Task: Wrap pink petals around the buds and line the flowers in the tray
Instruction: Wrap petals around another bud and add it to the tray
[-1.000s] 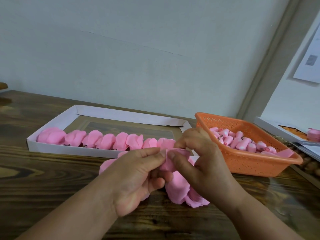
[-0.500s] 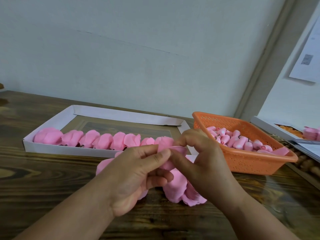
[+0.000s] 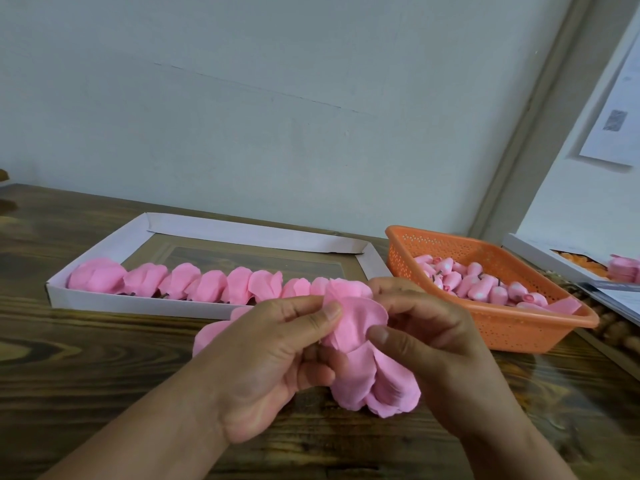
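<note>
Two hands meet at the centre of the wooden table (image 3: pixel 69 368), both pinching one pink flower (image 3: pixel 356 320) raised above the surface. Left hand (image 3: pixel 273 355): thumb and forefinger closed on the petal's left edge, remaining fingers curled under. Right hand (image 3: pixel 436 344): thumb pressed on the petal's front, fingers curled behind it. A loose heap of pink petals (image 3: pixel 377 386) lies on the table directly below and between the hands, partly hidden by them.

Behind the hands, a white cardboard tray (image 3: pixel 242 230) holds a row of finished flowers (image 3: pixel 194 284) along its near wall; the row's right end is hidden by the held flower. An orange perforated basket (image 3: pixel 519 327) stands just right of the tray and contains pink buds (image 3: pixel 485 282).

At far right, a flat white box (image 3: pixel 530 252) with orange contents and further pink pieces (image 3: pixel 623 268) is cropped by the frame edge. A paper sheet (image 3: pixel 620 116) on the wall carries a dark square mark; its print is too blurred to read.
</note>
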Action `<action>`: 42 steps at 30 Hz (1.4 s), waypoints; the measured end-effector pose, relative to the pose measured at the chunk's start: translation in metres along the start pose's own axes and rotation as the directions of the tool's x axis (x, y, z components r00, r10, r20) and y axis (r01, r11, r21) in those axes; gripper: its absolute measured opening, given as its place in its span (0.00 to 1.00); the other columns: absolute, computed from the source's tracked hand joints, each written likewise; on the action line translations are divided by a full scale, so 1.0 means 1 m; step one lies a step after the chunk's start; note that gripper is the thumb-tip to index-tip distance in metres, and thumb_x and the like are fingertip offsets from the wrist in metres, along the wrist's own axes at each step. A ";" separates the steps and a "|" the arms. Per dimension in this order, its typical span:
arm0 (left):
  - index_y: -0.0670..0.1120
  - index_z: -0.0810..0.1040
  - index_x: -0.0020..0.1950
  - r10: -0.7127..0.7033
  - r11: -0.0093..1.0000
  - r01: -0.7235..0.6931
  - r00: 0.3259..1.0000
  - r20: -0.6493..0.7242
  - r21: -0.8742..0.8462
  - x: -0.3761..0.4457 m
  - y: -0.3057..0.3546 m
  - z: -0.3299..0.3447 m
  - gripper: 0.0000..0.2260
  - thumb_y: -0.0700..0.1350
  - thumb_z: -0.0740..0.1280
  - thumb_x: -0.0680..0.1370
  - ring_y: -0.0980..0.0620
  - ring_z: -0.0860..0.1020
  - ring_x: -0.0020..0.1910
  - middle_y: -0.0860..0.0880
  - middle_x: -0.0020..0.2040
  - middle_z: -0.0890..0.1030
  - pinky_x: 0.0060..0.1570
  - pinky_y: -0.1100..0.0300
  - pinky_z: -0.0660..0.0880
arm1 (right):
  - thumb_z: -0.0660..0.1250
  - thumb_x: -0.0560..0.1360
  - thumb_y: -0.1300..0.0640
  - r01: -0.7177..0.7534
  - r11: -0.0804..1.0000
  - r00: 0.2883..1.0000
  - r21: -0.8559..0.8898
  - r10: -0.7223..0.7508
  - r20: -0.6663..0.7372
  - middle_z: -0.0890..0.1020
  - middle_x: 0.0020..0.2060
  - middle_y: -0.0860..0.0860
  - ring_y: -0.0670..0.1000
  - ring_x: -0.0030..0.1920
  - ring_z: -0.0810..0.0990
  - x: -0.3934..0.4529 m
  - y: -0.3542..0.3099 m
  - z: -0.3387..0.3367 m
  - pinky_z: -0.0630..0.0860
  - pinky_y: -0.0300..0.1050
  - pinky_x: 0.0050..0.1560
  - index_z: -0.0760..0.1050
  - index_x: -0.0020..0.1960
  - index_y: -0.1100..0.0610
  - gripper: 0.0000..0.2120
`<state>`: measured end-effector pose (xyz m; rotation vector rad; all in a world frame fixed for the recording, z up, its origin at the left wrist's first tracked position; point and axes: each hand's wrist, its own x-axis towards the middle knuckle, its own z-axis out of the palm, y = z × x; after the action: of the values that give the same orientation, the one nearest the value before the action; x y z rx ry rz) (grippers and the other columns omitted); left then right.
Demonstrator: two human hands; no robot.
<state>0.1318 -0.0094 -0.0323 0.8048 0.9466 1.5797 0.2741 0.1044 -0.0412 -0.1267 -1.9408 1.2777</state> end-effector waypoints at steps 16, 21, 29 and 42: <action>0.49 0.86 0.39 0.017 0.994 -0.035 0.985 0.172 0.105 -0.003 -0.001 0.002 0.09 0.48 0.66 0.68 0.55 0.76 0.25 0.47 0.28 0.78 0.23 0.67 0.70 | 0.76 0.62 0.48 -0.111 0.994 0.937 -0.006 0.103 -0.333 0.80 0.29 0.58 0.54 0.30 0.76 -0.010 -0.003 0.019 0.73 0.45 0.31 0.78 0.31 0.58 0.13; 0.48 0.86 0.38 0.021 0.994 -0.040 0.981 0.193 0.097 -0.002 0.001 0.000 0.09 0.48 0.65 0.71 0.56 0.76 0.26 0.47 0.28 0.78 0.25 0.67 0.70 | 0.73 0.61 0.60 -0.086 0.996 0.954 0.036 0.093 -0.283 0.82 0.33 0.54 0.53 0.35 0.79 -0.012 -0.004 0.019 0.75 0.45 0.38 0.81 0.34 0.53 0.03; 0.48 0.85 0.42 0.052 0.985 -0.085 0.974 0.220 0.148 0.000 0.000 -0.002 0.09 0.46 0.65 0.72 0.56 0.77 0.27 0.48 0.29 0.79 0.24 0.68 0.71 | 0.72 0.60 0.59 -0.138 0.987 0.896 -0.079 0.090 -0.434 0.81 0.28 0.55 0.49 0.30 0.78 -0.007 -0.007 0.028 0.75 0.41 0.34 0.79 0.30 0.54 0.02; 0.48 0.85 0.40 0.061 0.975 -0.094 0.984 0.167 0.199 0.002 -0.002 -0.001 0.10 0.47 0.64 0.73 0.55 0.77 0.28 0.46 0.32 0.81 0.25 0.67 0.71 | 0.75 0.57 0.45 -0.269 0.963 0.891 -0.030 0.237 -0.388 0.77 0.25 0.57 0.53 0.29 0.75 0.001 -0.009 0.034 0.73 0.47 0.34 0.74 0.30 0.58 0.18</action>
<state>0.1316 -0.0074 -0.0349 1.1092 0.9824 1.4735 0.2539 0.0762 -0.0392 -0.6443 -1.6732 1.2271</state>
